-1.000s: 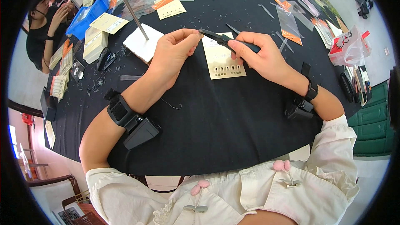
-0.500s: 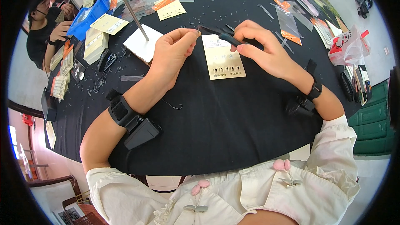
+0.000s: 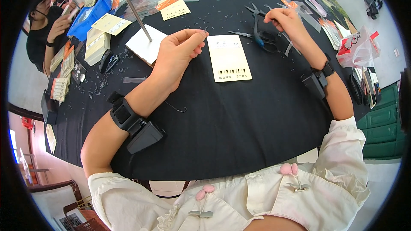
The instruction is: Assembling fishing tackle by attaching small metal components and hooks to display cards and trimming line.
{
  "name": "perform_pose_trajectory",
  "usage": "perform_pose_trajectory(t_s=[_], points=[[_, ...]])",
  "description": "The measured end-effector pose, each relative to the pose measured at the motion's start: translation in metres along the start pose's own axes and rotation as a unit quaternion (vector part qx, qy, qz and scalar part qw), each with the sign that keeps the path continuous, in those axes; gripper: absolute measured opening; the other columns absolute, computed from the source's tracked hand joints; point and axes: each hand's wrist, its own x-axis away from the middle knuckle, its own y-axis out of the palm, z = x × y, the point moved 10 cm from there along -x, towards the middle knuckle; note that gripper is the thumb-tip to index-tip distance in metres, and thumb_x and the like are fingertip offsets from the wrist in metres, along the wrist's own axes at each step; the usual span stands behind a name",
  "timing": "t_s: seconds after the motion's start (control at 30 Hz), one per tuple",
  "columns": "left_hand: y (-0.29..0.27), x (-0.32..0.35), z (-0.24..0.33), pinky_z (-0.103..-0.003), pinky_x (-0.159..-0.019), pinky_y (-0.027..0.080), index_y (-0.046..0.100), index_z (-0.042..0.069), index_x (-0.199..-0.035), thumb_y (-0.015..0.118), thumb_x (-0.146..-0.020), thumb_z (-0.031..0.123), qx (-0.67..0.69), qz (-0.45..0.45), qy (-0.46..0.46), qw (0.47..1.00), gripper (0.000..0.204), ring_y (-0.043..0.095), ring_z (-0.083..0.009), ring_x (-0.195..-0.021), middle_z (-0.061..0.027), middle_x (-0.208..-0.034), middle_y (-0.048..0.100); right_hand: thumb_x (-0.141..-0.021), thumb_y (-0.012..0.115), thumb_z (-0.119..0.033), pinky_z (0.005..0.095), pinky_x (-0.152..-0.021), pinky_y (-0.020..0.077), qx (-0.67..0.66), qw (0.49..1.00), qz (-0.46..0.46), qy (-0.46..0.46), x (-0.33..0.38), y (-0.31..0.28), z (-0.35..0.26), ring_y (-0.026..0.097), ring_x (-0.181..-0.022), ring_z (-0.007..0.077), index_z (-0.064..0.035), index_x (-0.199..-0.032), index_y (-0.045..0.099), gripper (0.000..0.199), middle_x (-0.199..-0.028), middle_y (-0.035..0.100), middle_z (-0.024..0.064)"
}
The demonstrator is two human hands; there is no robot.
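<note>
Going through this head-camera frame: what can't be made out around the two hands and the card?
- Left hand: whatever its pinched fingertips hold is too thin to see.
- Right hand: its fingertips curl over the scissors, hiding the grip.
- Card: the small dark items along its lower row are too small to identify.
- Person at the upper left: cut off by the fisheye rim.

Blue tray [image 3: 87, 17], stacked cards [image 3: 96, 45], white block with metal rod [image 3: 143, 45], red-white bag [image 3: 357, 49]
</note>
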Motion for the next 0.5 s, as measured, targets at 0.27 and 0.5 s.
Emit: perform_pose_trajectory(t_s=[0.27, 0.5], points=[[0.003, 0.000, 0.000, -0.017, -0.068, 0.043, 0.062, -0.002, -0.102, 0.063, -0.088, 0.017, 0.003, -0.010, -0.004, 1.000, 0.023, 0.050, -0.0048, -0.074, -0.0007, -0.082, 0.058, -0.082, 0.056, -0.028, 0.0201, -0.053, 0.0334, 0.053, 0.997, 0.062, 0.002, -0.015, -0.046, 0.013, 0.044, -0.060, 0.0039, -0.0032, -0.074, 0.069, 0.029, -0.066, 0.057, -0.0033], [0.008, 0.000, 0.000, -0.018, -0.071, 0.046, 0.062, -0.002, -0.103, 0.063, -0.089, 0.017, -0.001, -0.031, -0.034, 0.999, 0.024, 0.053, -0.0060, -0.076, -0.0020, -0.083, 0.059, -0.082, 0.056, -0.028, 0.0236, -0.057, 0.0385, 0.183, 0.982, 0.032, -0.040, -0.027, -0.050, 0.038, 0.049, -0.060, 0.0072, -0.0029, -0.074, 0.068, 0.029, -0.067, 0.061, 0.0006]])
